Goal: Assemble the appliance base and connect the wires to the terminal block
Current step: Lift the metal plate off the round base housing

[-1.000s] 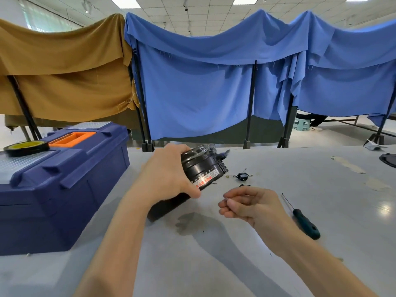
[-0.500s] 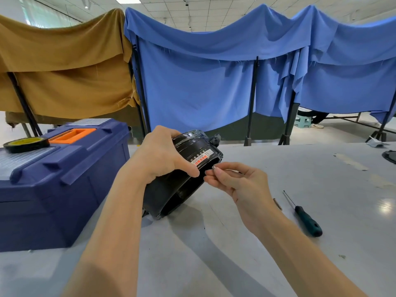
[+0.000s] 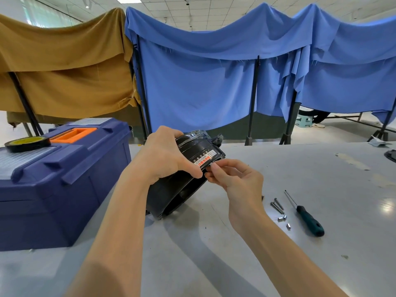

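Two hands meet on the appliance base (image 3: 171,196), a black round plastic housing held at the grey worktop (image 3: 321,264), just right of a blue toolbox (image 3: 64,179). My left hand (image 3: 162,155) wraps over its upper side, thumb pressed near the printed label. My right hand (image 3: 233,176) pinches a silvery piece (image 3: 211,164) against the label's edge; it is too small to name.

The housing's axis tilts: the open mouth faces down and toward me, the closed end points up and away, and the lower rim seems to rest on the worktop. I judge it light, rigid and hollow, with a smooth shell that could slip, so the stepped rim or the open mouth is the safer hold.

To its right, well apart, lie loose screws (image 3: 277,205), small metal sleeves (image 3: 282,218) and a green-handled screwdriver (image 3: 308,219). A tape roll (image 3: 27,143) sits on the toolbox.
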The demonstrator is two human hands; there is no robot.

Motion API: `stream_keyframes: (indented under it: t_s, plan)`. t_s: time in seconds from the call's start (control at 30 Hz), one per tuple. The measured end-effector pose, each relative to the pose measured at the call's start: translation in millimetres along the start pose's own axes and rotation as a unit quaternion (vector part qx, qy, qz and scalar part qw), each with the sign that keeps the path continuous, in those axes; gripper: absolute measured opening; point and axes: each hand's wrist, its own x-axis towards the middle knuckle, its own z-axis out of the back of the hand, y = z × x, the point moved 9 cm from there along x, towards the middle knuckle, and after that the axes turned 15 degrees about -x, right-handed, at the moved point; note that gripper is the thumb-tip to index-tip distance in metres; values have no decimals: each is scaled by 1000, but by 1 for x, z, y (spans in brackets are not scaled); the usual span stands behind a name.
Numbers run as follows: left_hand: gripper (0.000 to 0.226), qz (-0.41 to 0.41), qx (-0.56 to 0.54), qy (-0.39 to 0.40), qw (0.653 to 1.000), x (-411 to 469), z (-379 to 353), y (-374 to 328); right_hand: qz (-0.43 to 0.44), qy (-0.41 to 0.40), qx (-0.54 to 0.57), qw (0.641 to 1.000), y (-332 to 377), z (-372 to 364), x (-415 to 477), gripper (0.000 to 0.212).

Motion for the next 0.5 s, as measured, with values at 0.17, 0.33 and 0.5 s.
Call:
stream_keyframes:
  t_s: [0.17,0.33,0.5]
  plan:
    - [73,-1,3,-1,1000,0,-2,-1,3,-30,-11,999,-1,1,1,12]
    - [72,1,1,1,1000,0,-2,-1,16,-66,-28,997,-1,2,1,18]
    - [76,-1,8,3,1000,-2,-4,-2,1,-64,-14,998,-5,1,1,18]
